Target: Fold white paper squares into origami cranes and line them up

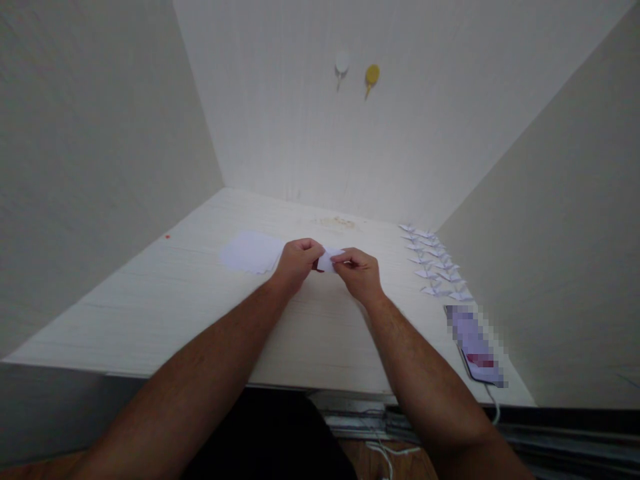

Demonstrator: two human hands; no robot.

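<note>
My left hand (296,262) and my right hand (359,272) meet over the middle of a pale wooden table (175,307). Both pinch a small white piece of paper (329,259) between their fingertips, held just above the tabletop. The fingers of both hands are curled closed on it. A small dark spot shows at the paper's lower left edge, next to my left thumb. A stack of white paper sheets (250,253) lies flat on the table just left of my left hand.
Several small folded white paper figures (436,261) lie in rows at the table's right side. A phone (475,345) with a cable lies at the right front corner. Walls close in on three sides; two hooks (356,73) hang on the back wall.
</note>
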